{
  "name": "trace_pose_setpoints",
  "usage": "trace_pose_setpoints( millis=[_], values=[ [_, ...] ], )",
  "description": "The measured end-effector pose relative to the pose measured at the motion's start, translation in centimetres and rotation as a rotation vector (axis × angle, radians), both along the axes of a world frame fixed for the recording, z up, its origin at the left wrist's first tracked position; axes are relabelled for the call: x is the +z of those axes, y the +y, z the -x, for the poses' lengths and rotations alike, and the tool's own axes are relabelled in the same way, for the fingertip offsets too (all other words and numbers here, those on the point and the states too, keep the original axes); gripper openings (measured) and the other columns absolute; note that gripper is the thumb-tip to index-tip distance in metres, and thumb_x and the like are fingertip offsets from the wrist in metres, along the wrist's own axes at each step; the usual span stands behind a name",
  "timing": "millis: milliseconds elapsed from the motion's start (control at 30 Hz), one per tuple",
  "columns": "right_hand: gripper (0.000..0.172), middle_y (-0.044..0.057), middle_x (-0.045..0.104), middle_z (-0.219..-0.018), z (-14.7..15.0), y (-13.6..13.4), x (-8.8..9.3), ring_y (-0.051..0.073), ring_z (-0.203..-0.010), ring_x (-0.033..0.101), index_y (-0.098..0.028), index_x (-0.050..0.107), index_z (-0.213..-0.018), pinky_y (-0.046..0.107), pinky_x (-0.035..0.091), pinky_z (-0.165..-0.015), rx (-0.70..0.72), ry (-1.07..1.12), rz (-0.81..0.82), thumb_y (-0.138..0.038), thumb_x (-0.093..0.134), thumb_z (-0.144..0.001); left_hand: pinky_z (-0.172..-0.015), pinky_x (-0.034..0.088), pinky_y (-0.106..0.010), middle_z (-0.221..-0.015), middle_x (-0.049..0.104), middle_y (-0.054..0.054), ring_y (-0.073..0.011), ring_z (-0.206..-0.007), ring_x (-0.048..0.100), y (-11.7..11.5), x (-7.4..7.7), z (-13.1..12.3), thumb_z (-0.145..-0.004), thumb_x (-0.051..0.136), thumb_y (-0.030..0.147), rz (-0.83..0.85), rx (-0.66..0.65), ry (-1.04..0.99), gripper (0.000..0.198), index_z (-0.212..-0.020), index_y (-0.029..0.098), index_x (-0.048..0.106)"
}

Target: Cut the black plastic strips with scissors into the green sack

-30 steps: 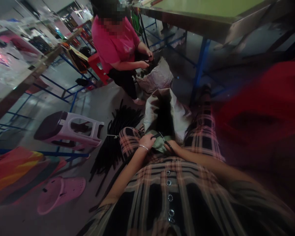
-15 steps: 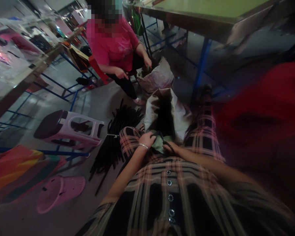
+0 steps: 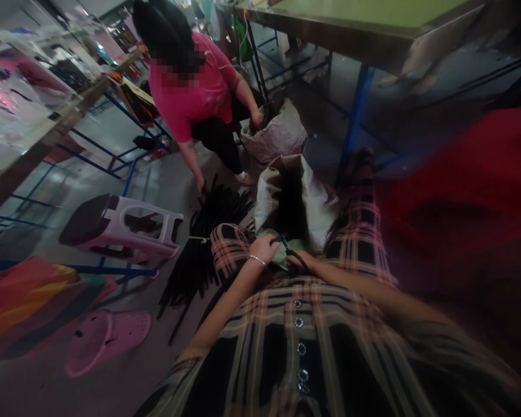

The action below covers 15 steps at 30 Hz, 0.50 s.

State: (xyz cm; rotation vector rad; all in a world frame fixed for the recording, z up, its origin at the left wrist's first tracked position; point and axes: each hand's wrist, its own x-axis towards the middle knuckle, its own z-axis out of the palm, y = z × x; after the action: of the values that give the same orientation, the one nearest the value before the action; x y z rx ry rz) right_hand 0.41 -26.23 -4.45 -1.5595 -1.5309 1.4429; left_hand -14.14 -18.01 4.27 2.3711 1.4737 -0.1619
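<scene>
Low over my lap, my left hand (image 3: pixel 264 249), with a bracelet at the wrist, is closed on a thin black strip (image 3: pixel 277 238). Black-handled scissors (image 3: pixel 301 258) are in my right hand (image 3: pixel 297 262), their blades close to the strip. Both hands are near the edge of an open white sack (image 3: pixel 323 202) between my knees; its inside is dark. A greenish cloth or sack part (image 3: pixel 280 256) lies under my hands. Left of my knee, a bundle of long black strips (image 3: pixel 184 272) lies on the floor, bound with a pale tie (image 3: pixel 197 238).
A co-worker in a pink top (image 3: pixel 204 104) sits ahead beside another sack (image 3: pixel 282 136). To the left are a stool lying on its side (image 3: pixel 125 226) and a pink basket (image 3: pixel 108 341). A table (image 3: pixel 330 35) stands ahead right; a blurred red object (image 3: pixel 473 179) is at right.
The co-worker has leaned down, one hand reaching to the black strips on the floor and the other into their sack. My hands have shifted only slightly, the left one a little rightward.
</scene>
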Motion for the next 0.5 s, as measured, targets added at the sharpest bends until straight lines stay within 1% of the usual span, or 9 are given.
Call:
trace_pose_setpoints(
  millis=[233,500],
  values=[
    [0.021,0.003,0.054,-0.071,-0.11,0.01,-0.26,0.011,-0.065,0.044,-0.012,0.054,-0.075,0.021,0.036,-0.058,0.0,0.013,0.029,-0.028,0.041,-0.076,-0.076,0.043,-0.027,-0.096,0.066,-0.005,-0.0189,-0.089,0.059,0.09,-0.05,0.23,-0.082,0.046,0.041,0.001,-0.007,0.002,0.032,-0.1,0.022,0.065],
    [0.023,0.005,0.056,-0.066,0.29,0.29,-0.38,0.013,-0.063,0.051,-0.014,0.057,-0.07,0.021,0.039,-0.053,-0.035,-0.07,0.061,-0.03,0.042,-0.073,-0.076,0.043,-0.028,-0.096,0.067,-0.006,-0.0192,-0.09,0.06,-0.14,-0.16,0.17,-0.083,0.045,0.04,0.009,-0.022,0.016,0.03,-0.097,0.022,0.065]
  ],
)
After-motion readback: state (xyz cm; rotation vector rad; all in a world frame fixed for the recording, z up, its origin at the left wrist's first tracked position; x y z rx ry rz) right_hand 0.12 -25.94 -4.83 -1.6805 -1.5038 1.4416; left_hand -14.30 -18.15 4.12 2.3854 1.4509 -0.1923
